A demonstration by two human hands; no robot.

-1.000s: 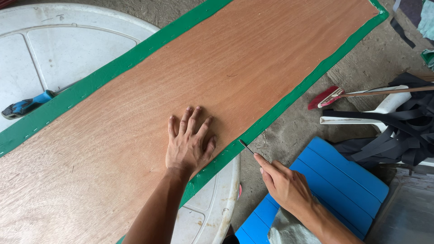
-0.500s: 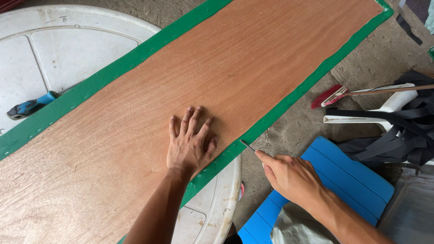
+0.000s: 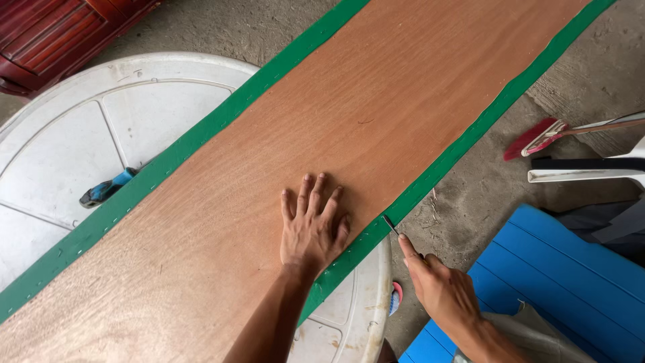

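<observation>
Wood veneer sheet [image 3: 376, 128] w/ green tape border [image 3: 463, 144] lies diagonally over round white table [image 3: 60, 134]. L hand [image 3: 310, 228] flat on sheet, fingers spread, holding nothing, near the taped edge. R hand [image 3: 440, 289] off the sheet's edge, pinching a small blade [image 3: 390, 224], tip touching the tape. Blue-handled tool [image 3: 104, 190] on table beyond sheet's far edge. Blue plastic chair [image 3: 557, 282] below R hand.

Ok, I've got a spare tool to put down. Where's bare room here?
Free: the white table top left of the green strip, apart from the blue-handled tool; also the wood sheet beyond the left hand. Crowded: the near edge by the right hand and its thin blade.
</observation>
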